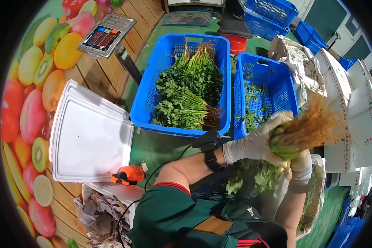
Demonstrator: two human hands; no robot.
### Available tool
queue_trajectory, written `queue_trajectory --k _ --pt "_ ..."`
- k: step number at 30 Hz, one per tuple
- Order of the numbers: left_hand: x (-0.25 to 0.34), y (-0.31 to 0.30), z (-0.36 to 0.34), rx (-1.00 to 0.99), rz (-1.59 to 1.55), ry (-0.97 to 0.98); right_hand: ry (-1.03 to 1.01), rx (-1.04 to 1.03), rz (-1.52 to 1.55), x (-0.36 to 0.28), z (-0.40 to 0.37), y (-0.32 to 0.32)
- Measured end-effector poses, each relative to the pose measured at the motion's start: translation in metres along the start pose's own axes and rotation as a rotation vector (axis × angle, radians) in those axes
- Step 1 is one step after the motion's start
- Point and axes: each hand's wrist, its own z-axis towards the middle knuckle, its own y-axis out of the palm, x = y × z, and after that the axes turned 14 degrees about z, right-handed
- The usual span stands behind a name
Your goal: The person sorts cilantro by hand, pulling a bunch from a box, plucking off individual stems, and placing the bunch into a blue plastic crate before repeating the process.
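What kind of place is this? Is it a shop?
Most likely a vegetable market stall or packing spot. A blue crate holds leafy greens, a weighing scale stands beside a fruit-picture banner, and the gloved left hand and right hand grip a bunch of greens with roots.

Bright daylight falls on a green floor. A wood-plank surface edged with colourful printed fruit runs along the left. Empty blue crates stand far right.

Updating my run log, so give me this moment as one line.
left hand: grips herb bunch | right hand: grips same bunch | blue crate ahead: holds more herbs
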Motion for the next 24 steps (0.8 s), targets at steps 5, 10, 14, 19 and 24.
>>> queue_trajectory --k 5,10,14,19,24 --pt "0.002 -0.028 0.004 -0.091 -0.546 -0.412 0.707 0.306 1.255 -0.04 0.036 0.018" --pt "-0.005 -0.06 -0.011 0.006 -0.579 -0.406 0.769 -0.05 1.3 -0.076 0.063 0.024" --pt "-0.016 -0.092 -0.033 0.096 -0.612 -0.469 0.521 -0.042 1.306 -0.103 0.069 0.038" --pt "0.008 -0.166 -0.038 0.451 -0.5 -0.662 0.57 0.193 1.323 -0.055 0.03 0.03" --pt "-0.071 -0.349 -0.073 0.331 -0.152 -0.873 0.891 0.778 1.303 0.044 -0.079 0.018"
